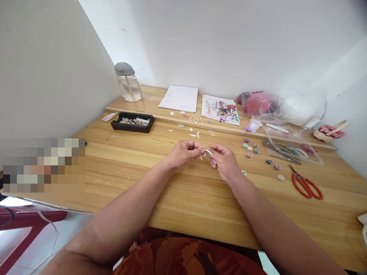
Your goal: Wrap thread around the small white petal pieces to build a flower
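- right hand [223,162]: thumb and forefinger pinching a pale green strip [209,153], small, curved, raised above the bare middle of the wooden table [172,198].
- left hand [186,154]: thumb and forefinger closed together at the strip's left end; whether they grip it or something finer, cannot tell.
- white slivers [194,135]: several, loose, beyond the hands.
- black tray [132,128]: holding beads; small tube [109,116] just beside, to its left.
- lidded bottle [129,86]: upright, clear, grey top, far left.
- paper sheets [180,98]: two stacks, the right one bearing colourful wire-like flowers [226,109].
- bobbins [269,161]: assorted colours, scattered at right.
- scissors [306,185]: red handles, lying near the bobbins.
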The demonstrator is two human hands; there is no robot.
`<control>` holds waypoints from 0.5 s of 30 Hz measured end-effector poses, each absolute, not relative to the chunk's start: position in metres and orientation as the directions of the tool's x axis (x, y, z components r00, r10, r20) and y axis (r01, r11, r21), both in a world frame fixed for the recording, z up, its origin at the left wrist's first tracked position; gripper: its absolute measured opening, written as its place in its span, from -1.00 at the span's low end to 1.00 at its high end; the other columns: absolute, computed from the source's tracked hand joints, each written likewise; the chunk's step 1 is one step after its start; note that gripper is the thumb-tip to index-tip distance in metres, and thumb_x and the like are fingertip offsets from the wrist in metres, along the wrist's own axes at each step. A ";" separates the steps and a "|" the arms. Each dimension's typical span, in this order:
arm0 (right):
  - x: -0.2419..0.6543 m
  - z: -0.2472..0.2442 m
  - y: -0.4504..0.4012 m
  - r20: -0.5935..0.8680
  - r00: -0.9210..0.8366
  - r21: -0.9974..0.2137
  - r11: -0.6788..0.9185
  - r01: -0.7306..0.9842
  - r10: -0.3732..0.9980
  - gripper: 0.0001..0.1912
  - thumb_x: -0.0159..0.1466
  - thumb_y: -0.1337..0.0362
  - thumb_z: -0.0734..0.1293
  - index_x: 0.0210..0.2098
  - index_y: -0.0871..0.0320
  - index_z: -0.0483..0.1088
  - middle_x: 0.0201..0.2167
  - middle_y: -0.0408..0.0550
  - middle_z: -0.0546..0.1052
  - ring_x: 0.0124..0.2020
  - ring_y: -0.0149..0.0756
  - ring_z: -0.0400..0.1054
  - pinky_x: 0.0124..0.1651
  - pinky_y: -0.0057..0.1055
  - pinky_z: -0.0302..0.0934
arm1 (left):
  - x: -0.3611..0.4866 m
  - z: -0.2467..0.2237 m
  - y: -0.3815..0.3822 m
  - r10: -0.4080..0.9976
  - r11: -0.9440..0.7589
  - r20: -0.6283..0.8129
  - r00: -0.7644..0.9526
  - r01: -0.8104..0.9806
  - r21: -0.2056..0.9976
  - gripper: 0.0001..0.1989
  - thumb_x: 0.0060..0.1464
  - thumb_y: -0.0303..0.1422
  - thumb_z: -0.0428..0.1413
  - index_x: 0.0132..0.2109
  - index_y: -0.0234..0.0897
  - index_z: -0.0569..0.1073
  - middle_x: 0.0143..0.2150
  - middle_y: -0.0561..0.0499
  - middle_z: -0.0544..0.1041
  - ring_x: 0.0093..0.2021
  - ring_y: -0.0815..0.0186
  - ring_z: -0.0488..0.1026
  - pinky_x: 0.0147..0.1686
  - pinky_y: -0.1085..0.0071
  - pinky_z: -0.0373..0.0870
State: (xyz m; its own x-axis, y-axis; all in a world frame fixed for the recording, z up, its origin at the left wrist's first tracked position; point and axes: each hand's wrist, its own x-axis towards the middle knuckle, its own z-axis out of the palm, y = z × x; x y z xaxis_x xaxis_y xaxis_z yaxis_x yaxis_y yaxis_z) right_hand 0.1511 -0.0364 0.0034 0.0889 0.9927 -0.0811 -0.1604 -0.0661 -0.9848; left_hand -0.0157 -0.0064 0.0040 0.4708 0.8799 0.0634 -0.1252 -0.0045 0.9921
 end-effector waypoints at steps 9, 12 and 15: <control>0.141 0.003 -0.047 -0.212 -0.052 -0.961 -0.218 -0.171 0.976 -0.69 -0.05 0.12 0.54 -0.48 0.18 0.44 -0.55 -0.17 0.46 -0.68 -0.54 0.16 -0.65 -0.53 0.04 | -0.014 0.002 -0.002 0.966 -0.027 0.078 0.245 -0.206 0.978 -0.71 -0.13 -0.19 0.30 -0.38 -0.34 0.49 -0.43 0.07 0.46 -0.46 0.47 0.27 -0.36 0.46 0.22; 0.136 0.003 -0.049 -0.140 0.001 -0.987 -0.139 -0.082 0.990 -0.72 0.00 0.11 0.51 -0.48 0.17 0.44 -0.55 -0.16 0.47 -0.69 -0.53 0.15 -0.64 -0.50 0.04 | -0.014 0.001 -0.001 0.978 -0.038 0.078 0.194 -0.202 0.979 -0.70 -0.14 -0.18 0.30 -0.38 -0.34 0.48 -0.45 0.08 0.45 -0.47 0.47 0.28 -0.37 0.45 0.23; 0.136 0.006 -0.051 0.012 0.059 -0.997 0.007 0.080 0.998 -0.77 0.05 0.13 0.47 -0.48 0.16 0.45 -0.60 -0.19 0.42 -0.67 -0.51 0.11 -0.62 -0.48 -0.01 | -0.014 0.000 0.001 0.976 -0.060 0.089 0.198 -0.144 0.988 -0.70 -0.12 -0.18 0.29 -0.38 -0.34 0.48 -0.45 0.07 0.46 -0.47 0.46 0.29 -0.38 0.46 0.23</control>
